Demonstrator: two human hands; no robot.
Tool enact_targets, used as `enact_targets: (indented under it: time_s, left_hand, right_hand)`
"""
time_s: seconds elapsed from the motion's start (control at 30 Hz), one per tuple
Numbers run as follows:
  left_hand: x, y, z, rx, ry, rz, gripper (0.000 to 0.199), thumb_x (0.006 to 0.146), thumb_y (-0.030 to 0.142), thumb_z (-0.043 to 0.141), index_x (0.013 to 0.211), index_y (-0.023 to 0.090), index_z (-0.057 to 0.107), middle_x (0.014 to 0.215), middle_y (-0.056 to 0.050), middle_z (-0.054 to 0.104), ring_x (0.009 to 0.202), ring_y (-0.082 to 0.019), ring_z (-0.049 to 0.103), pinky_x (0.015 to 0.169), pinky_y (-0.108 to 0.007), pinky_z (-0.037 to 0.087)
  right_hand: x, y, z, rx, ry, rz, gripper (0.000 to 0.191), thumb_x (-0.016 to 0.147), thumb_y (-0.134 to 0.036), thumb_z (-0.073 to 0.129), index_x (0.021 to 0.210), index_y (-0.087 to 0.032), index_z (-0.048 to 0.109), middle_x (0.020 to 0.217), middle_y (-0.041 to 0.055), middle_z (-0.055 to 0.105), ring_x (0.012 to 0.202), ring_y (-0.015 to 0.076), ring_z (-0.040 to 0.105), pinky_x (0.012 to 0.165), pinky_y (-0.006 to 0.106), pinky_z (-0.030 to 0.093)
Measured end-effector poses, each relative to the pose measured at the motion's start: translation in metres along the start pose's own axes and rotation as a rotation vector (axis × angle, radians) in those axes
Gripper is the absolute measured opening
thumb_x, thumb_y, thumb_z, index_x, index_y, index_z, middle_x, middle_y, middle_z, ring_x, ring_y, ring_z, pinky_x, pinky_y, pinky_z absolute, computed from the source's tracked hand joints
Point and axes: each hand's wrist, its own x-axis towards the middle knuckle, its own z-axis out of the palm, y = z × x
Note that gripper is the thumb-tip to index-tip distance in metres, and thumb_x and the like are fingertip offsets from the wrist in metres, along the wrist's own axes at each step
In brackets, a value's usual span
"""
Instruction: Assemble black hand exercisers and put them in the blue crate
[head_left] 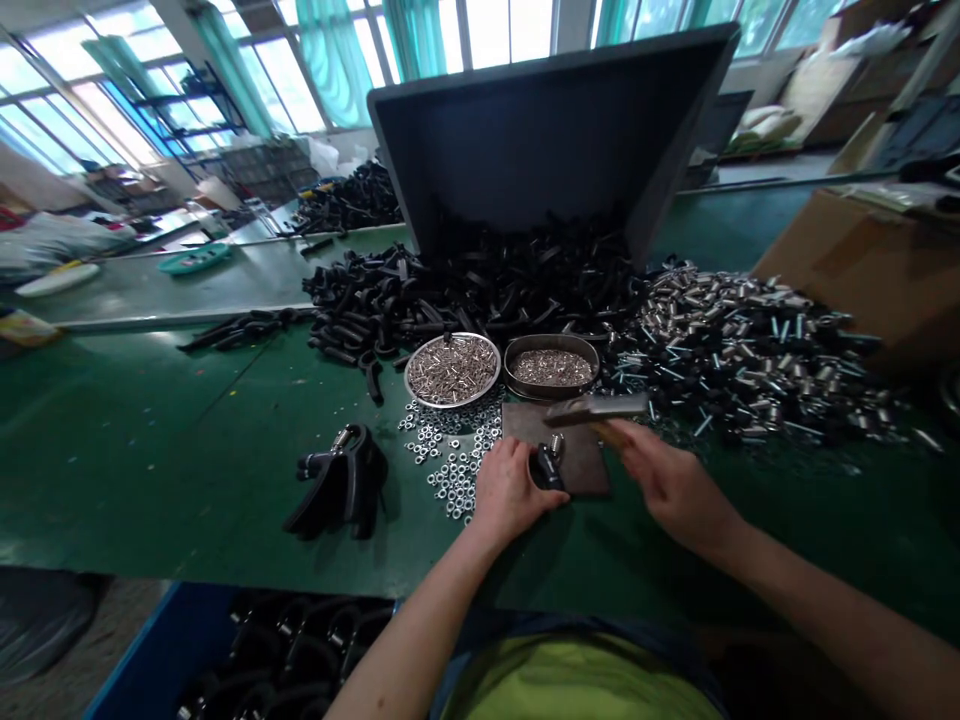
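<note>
My left hand is closed around a black part with a metal fitting, pressing it onto a flat metal plate. My right hand grips a hammer by its wooden handle, with the head above the plate. Just left of my left hand, many small metal nuts are scattered. A round metal dish of small pins and an oval tin of tiny metal pieces stand behind the plate. Farther left rests a black assembled piece with a metal fitting.
A large dark bin lies tipped on its side, black curved parts spilling from it. To the right are a heap of metal-and-black fittings and a cardboard box. Below the table's front edge, a blue crate holds black pieces.
</note>
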Motion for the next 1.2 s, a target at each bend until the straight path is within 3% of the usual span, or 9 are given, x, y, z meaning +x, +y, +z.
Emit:
enact_targets:
  time_s: [0.13, 0.3, 0.47, 0.6, 0.77, 0.87, 0.97, 1.1, 1.2]
  left_hand:
    - [0.0, 0.001, -0.001, -0.008, -0.006, -0.009, 0.056, 0.053, 0.048, 0.079, 0.098, 0.02, 0.059, 0.1, -0.006, 0.059, 0.096, -0.025, 0.052, 0.083, -0.037, 0.042]
    - [0.001, 0.0, 0.0, 0.003, 0.005, 0.001, 0.056, 0.054, 0.049, 0.079, 0.097, 0.019, 0.059, 0.1, -0.006, 0.058, 0.097, -0.025, 0.052, 0.083, -0.037, 0.042]
    - [0.0, 0.0, 0.0, -0.005, 0.001, 0.003, 0.056, 0.054, 0.048, 0.079, 0.097, 0.019, 0.059, 0.099, -0.006, 0.058, 0.096, -0.025, 0.052, 0.082, -0.036, 0.042]
    - [0.001, -0.001, 0.0, -0.048, 0.01, -0.005, 0.057, 0.053, 0.047, 0.079, 0.097, 0.017, 0.059, 0.1, -0.007, 0.058, 0.096, -0.026, 0.052, 0.081, -0.037, 0.042]
    - [0.001, 0.002, -0.002, -0.372, 0.13, -0.206, 0.056, 0.057, 0.046, 0.078, 0.098, 0.016, 0.056, 0.097, -0.008, 0.059, 0.092, -0.023, 0.055, 0.08, -0.034, 0.043]
    - [-0.005, 0.015, -0.001, -0.649, 0.182, -0.325, 0.056, 0.062, 0.045, 0.076, 0.103, 0.016, 0.054, 0.1, -0.008, 0.06, 0.091, -0.02, 0.057, 0.08, -0.032, 0.044]
    - [-0.014, 0.027, 0.0, -0.747, 0.144, -0.249, 0.056, 0.065, 0.042, 0.075, 0.109, 0.016, 0.053, 0.105, -0.009, 0.061, 0.094, -0.02, 0.058, 0.082, -0.032, 0.046]
    - [-0.003, 0.012, -0.034, -0.551, -0.161, 0.091, 0.046, 0.072, 0.04, 0.068, 0.113, 0.019, 0.06, 0.11, -0.009, 0.063, 0.096, -0.021, 0.06, 0.083, -0.033, 0.048]
    - [0.034, -0.034, -0.087, -0.208, -0.113, -0.007, 0.035, 0.081, 0.04, 0.057, 0.109, 0.019, 0.064, 0.106, -0.007, 0.067, 0.093, -0.02, 0.062, 0.083, -0.031, 0.048]
  right_hand:
    - [0.007, -0.005, 0.001, -0.044, -0.144, -0.019, 0.029, 0.093, -0.027, 0.035, 0.111, -0.025, 0.057, 0.097, 0.0028, 0.071, 0.082, 0.0195, 0.068, 0.068, 0.03, 0.052]
    - [0.002, -0.01, 0.0, -0.004, 0.19, -0.014, 0.036, 0.095, -0.025, 0.027, 0.121, -0.021, 0.052, 0.095, 0.0075, 0.071, 0.074, 0.018, 0.067, 0.063, 0.029, 0.051]
    - [-0.005, 0.013, 0.018, -0.231, -0.188, 0.021, 0.029, 0.095, -0.03, 0.033, 0.112, -0.026, 0.057, 0.09, 0.0012, 0.072, 0.069, 0.0184, 0.068, 0.055, 0.027, 0.046]
    - [-0.029, 0.045, 0.021, -0.449, -0.001, 0.011, 0.036, 0.096, -0.031, 0.031, 0.12, -0.02, 0.056, 0.101, 0.0063, 0.07, 0.076, 0.0188, 0.067, 0.056, 0.027, 0.044]
    - [-0.053, 0.07, 0.023, -0.659, 0.097, -0.042, 0.035, 0.092, -0.036, 0.04, 0.111, -0.019, 0.064, 0.078, 0.0085, 0.066, 0.072, 0.0227, 0.062, 0.058, 0.032, 0.043]
    - [-0.042, 0.049, 0.031, -0.426, 0.153, -0.035, 0.038, 0.092, -0.037, 0.038, 0.116, -0.017, 0.059, 0.095, 0.0124, 0.066, 0.089, 0.0259, 0.061, 0.072, 0.038, 0.047]
    - [-0.019, 0.01, 0.041, -0.043, 0.131, -0.024, 0.042, 0.093, -0.038, 0.036, 0.128, -0.019, 0.046, 0.106, 0.0099, 0.066, 0.092, 0.0209, 0.064, 0.077, 0.033, 0.05]
    - [0.008, -0.014, 0.045, 0.103, 0.117, 0.102, 0.031, 0.09, -0.04, 0.04, 0.104, -0.021, 0.059, 0.097, 0.0067, 0.071, 0.086, 0.0208, 0.067, 0.072, 0.03, 0.052]
    - [0.015, -0.001, 0.044, -0.068, -0.006, 0.131, 0.028, 0.089, -0.039, 0.04, 0.093, -0.024, 0.064, 0.083, 0.0022, 0.072, 0.071, 0.0208, 0.068, 0.061, 0.03, 0.05]
